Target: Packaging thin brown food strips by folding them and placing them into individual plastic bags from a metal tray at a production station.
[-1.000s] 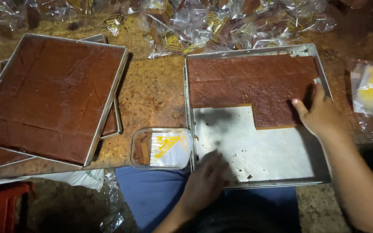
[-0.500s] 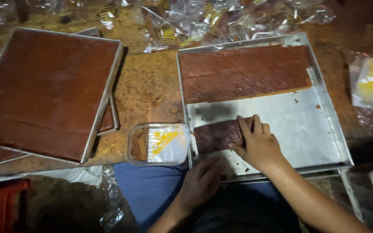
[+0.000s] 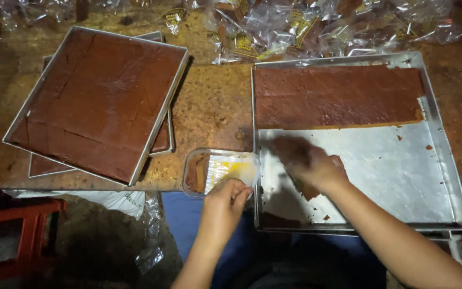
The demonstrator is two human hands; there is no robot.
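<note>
A metal tray [image 3: 445,176] in front of me holds a brown slab of cake [image 3: 338,96] along its far side; the near part is bare metal with crumbs. My right hand [image 3: 314,168] is blurred over the tray's near left part, closed on a cut brown cake piece [image 3: 308,190] that shows under the fingers. A small clear plastic box [image 3: 220,171] with a yellow-printed wrapper and some brown cake inside stands just left of the tray. My left hand [image 3: 225,206] grips the box's near edge.
At the left, a full tray of uncut brown cake [image 3: 97,101] lies tilted on top of another tray [image 3: 159,144]. Several clear wrapped packets [image 3: 306,27] are piled along the far side. A red plastic stool [image 3: 17,235] stands low at the left.
My right hand has carried the cut cake piece from the tray's far right toward its near left corner by the box. My left hand moved from the tray's edge to the plastic box.
</note>
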